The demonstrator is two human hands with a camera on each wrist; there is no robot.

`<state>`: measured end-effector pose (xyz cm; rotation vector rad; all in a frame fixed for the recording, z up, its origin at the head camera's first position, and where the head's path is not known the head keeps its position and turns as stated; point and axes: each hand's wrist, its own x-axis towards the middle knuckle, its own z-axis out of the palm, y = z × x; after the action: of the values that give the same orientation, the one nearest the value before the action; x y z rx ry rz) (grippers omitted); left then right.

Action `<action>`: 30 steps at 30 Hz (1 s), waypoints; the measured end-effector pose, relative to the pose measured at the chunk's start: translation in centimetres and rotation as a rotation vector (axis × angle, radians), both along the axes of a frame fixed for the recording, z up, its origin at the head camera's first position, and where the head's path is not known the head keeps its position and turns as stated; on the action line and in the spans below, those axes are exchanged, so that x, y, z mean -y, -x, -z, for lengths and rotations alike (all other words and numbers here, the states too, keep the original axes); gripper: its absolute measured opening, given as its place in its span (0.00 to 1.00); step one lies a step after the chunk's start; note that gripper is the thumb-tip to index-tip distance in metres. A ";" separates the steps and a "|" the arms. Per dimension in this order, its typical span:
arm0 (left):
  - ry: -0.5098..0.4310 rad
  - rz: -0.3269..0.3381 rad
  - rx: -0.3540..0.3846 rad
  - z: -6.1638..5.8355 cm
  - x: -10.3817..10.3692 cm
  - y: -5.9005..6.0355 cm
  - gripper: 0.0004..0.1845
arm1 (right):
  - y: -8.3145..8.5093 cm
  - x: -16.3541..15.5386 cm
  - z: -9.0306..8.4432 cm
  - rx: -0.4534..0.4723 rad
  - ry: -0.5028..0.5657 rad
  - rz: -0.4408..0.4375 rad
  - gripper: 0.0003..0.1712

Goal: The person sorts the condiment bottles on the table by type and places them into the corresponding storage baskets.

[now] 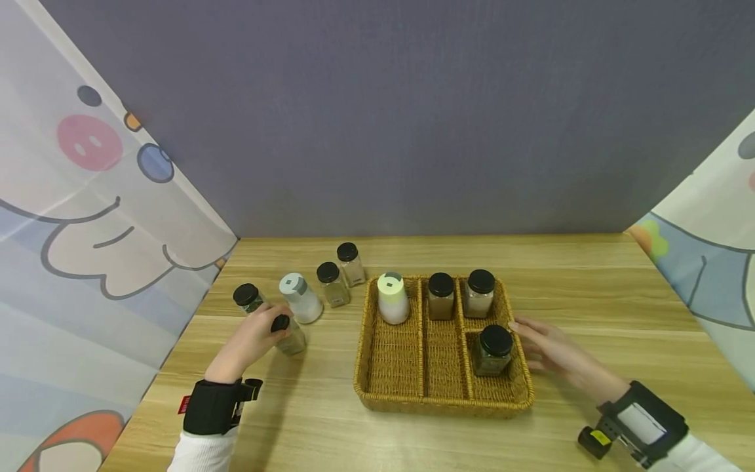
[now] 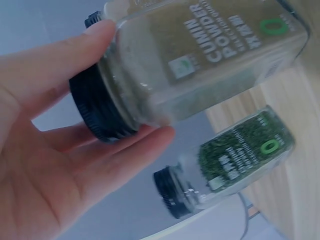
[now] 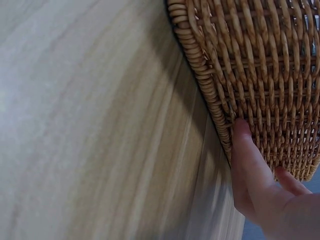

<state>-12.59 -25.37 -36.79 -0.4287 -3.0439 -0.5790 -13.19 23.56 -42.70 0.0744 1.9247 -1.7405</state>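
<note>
At the left, my left hand (image 1: 253, 335) holds a cumin powder jar (image 2: 215, 55) by its neck, just below the black lid, thumb on one side and fingers on the other. Close beside it stands a jar of green dried herbs (image 2: 245, 155) with a black lid. My right hand (image 1: 551, 351) rests its fingers against the right outer wall of a woven basket (image 3: 260, 65). Inside the divided basket (image 1: 445, 405) are a white bottle with a pale yellow top (image 1: 393, 300), a brown spice jar (image 1: 441, 303), a pale spice jar (image 1: 478, 301) and a dark green jar (image 1: 493, 357).
A white bottle with a grey-white cap (image 1: 303, 301) stands behind the held jar. Two more black-lidded jars, one yellowish (image 1: 336, 292) and one pale (image 1: 353, 269), stand left of the basket. A grey panel (image 1: 436, 131) rises behind the wooden table (image 1: 330, 439).
</note>
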 end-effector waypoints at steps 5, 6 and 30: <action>0.046 0.005 -0.001 -0.7 -0.5 0.0 0.15 | 0.0 -0.1 0.1 -0.006 0.014 -0.002 0.43; 0.053 0.003 -0.004 -0.8 -0.6 0.0 0.15 | 0.0 -0.1 0.1 -0.008 0.018 -0.006 0.43; 0.133 0.104 -0.092 -4.2 -4.5 0.9 0.15 | 0.1 -0.2 0.2 -0.007 0.028 -0.008 0.44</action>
<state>-13.51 -20.84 -32.59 -0.6030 -2.9961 -0.3498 -13.27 23.74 -42.87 0.0510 1.9027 -1.7642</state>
